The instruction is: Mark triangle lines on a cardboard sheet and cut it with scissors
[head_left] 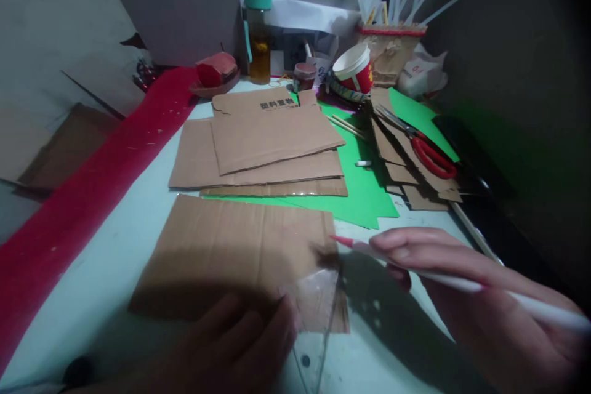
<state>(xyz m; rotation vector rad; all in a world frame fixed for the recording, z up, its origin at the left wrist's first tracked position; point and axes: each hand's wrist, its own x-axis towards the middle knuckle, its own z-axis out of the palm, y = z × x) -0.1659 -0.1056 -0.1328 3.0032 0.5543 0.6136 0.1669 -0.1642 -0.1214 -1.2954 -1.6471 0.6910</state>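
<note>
A piece of brown cardboard (221, 240) lies flat on the table in front of me. Over its right end rests a clear plastic ruler (316, 305), with a hole near its lower end. My left hand (244, 345), dim in shadow, presses its bunched fingertips at the ruler's left edge, against the cardboard. Between thumb and fingers, my right hand (443, 265) grips a slim white pen (455, 283). The pen's pink tip is over the cardboard's right edge; whether it touches is unclear.
Behind lie stacked cardboard pieces (277, 135) on green paper (360, 197). Red-handled scissors (431, 154) rest on cardboard strips at right. Farther back stand a bottle (259, 37), a paper cup (355, 71) and a holder (392, 52) of white sticks. Red cloth (106, 154) runs along the left.
</note>
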